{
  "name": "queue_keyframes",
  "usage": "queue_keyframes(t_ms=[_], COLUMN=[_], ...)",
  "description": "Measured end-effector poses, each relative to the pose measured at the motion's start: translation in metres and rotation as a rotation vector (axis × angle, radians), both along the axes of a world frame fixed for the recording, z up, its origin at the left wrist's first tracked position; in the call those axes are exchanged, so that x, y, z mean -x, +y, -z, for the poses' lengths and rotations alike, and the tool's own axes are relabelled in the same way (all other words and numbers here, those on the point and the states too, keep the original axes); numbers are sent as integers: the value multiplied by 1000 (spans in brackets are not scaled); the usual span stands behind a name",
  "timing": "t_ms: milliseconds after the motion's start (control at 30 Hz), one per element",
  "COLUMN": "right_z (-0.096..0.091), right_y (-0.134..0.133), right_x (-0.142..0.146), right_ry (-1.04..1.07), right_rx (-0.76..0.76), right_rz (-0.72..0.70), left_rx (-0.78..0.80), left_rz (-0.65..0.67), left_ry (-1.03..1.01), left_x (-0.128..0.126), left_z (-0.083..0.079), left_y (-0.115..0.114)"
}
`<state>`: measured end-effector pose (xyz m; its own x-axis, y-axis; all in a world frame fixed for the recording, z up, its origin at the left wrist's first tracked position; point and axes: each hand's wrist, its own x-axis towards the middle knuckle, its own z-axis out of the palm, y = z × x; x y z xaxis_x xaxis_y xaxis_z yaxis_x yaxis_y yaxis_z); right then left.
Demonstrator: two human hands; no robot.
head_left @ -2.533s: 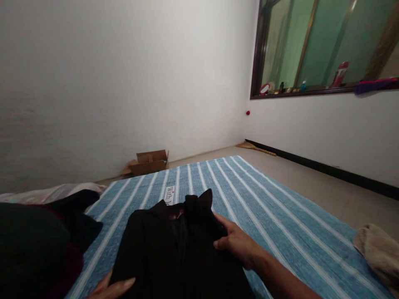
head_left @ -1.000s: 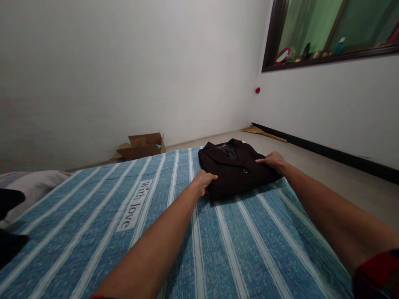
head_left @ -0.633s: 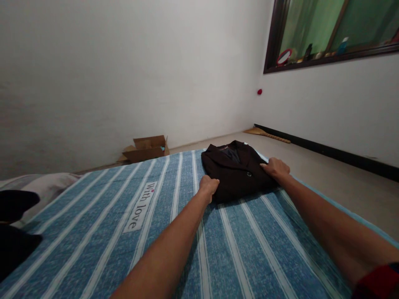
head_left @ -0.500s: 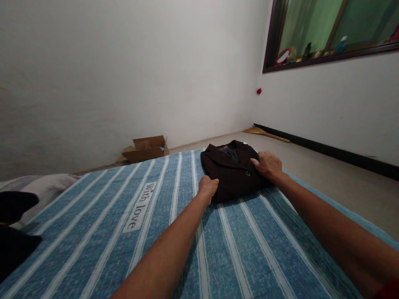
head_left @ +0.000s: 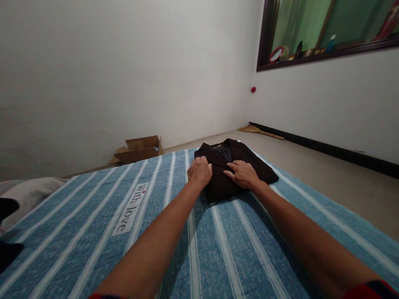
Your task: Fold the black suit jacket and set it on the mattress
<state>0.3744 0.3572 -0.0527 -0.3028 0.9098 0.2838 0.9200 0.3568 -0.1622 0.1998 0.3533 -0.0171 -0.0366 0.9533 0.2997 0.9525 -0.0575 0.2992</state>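
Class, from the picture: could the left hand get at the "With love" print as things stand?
Probably yes: the left hand touches the dark jacket, and only striped cloth shows between that hand and the print.

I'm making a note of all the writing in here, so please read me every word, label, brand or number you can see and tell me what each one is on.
"With love": on a white panel of the blue striped cover, running sideways.
Dark bottle and blue bottle on the window ledge: too small and blurred to read.
Dark jacket: no readable text.
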Motion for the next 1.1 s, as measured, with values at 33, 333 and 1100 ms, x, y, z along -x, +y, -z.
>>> queue_keyframes(t_ms=[33, 333, 1100], right_z=[0, 6, 43], right_y=[0, 0, -53], right_x=[0, 2, -101], right_ry=[-2, 32, 594], right_rx=[1, -62, -287], right_rz=[2, 6, 383], left_rx=[26, 309, 39], left_rz=[68, 98, 209], left_ry=[44, 44, 133], left_x=[-3, -2, -66], left_z=[3, 49, 49], left_y=[7, 29, -29])
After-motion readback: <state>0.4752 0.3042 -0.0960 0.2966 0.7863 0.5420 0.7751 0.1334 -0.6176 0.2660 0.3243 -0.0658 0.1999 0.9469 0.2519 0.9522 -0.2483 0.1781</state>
